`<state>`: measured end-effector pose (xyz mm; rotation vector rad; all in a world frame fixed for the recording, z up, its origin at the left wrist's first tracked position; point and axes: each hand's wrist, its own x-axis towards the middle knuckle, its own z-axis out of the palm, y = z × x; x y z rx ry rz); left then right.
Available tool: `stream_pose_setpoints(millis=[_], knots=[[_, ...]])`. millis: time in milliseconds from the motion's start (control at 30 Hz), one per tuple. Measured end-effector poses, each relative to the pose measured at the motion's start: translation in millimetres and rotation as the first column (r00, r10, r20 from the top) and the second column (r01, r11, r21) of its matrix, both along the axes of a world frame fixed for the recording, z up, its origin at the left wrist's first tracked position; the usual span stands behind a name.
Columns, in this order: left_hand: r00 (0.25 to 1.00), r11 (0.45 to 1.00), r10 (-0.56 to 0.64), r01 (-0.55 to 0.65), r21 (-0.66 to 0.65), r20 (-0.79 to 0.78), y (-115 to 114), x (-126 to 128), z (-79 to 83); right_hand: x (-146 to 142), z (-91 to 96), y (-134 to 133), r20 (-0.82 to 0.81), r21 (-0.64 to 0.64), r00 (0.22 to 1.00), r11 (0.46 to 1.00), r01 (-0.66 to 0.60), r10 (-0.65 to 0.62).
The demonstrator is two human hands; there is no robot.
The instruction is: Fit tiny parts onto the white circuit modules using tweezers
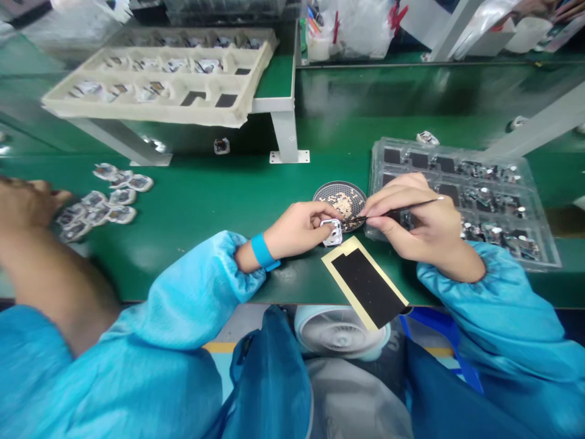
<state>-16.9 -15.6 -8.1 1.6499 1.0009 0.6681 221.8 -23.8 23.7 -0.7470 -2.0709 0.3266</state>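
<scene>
Between the thumb and fingers of my left hand [299, 228] is a small white square housing [332, 233], tilted toward me. My right hand [418, 219] pinches black tweezers [402, 209], whose tips reach close beside the housing; whether they hold a part is too small to tell. Just behind both hands sits a round dark perforated dish [326, 190] with many tiny beige pieces [343, 202] in it. A cream sheet with a black adhesive panel [368, 286] lies in front of my hands and overhangs the table's front edge.
A clear plastic tray [546, 244] of small electronic parts stands at right, partly behind my right hand. A cream moulded tray [150, 110] rests on a raised shelf at left. Several white housings [98, 210] lie near another person's arm [46, 274]. A metal shelf leg [286, 134] stands behind.
</scene>
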Motion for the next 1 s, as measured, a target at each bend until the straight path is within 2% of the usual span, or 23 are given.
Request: stream_pose_setpoints(millis=[167,500,700,1000], knots=[[1.000,1.000,0.010,-0.010,0.010,-0.026,0.9,-0.4,-0.9,-0.8,-4.4,2.4,0.055,0.081,0.996,0.994,-0.072,0.068],[0.999,0.999,0.026,-0.025,0.033,-0.033,2.0,-0.9,-2.8,-1.5,-8.3,2.4,0.095,0.098,0.993,0.992,-0.077,0.068],[1.000,0.999,0.029,-0.029,0.027,-0.007,1.5,-0.7,0.5,-0.4,-2.4,-2.3,0.012,-0.005,0.999,0.999,-0.035,0.035],[0.999,1.000,-0.006,0.006,-0.002,0.036,0.5,-1.2,3.8,2.4,-2.5,-0.7,0.042,-0.082,0.997,0.995,-0.063,0.067]])
